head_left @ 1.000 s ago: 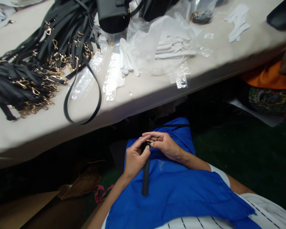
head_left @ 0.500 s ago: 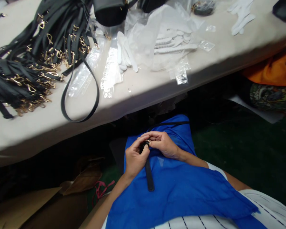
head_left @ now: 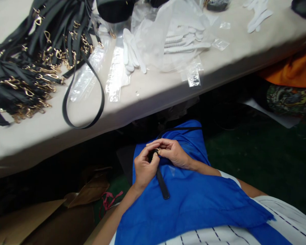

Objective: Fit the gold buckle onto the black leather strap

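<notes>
Over the blue cloth (head_left: 193,204) on my lap, both hands pinch the end of a black strap (head_left: 162,185). My left hand (head_left: 144,168) is closed on the strap just below its gold clasp (head_left: 157,150). My right hand (head_left: 173,153) has its fingertips pressed on that clasp. The strap's free end hangs down across the blue cloth, tilted to the right. Another thin black length of strap (head_left: 183,128) runs across the far edge of the cloth.
The beige table (head_left: 148,102) ahead carries a heap of black straps with gold clasps (head_left: 28,64), one looped strap (head_left: 81,102), clear plastic sleeves (head_left: 117,75), white gloves (head_left: 132,54) and a black bag (head_left: 112,10). Cardboard (head_left: 28,221) lies lower left. An orange-clad person (head_left: 290,71) sits right.
The strap's hanging end has swung to the right across the cloth. My hands stay pinched together at the clasp, and the view has tilted slightly upward.
</notes>
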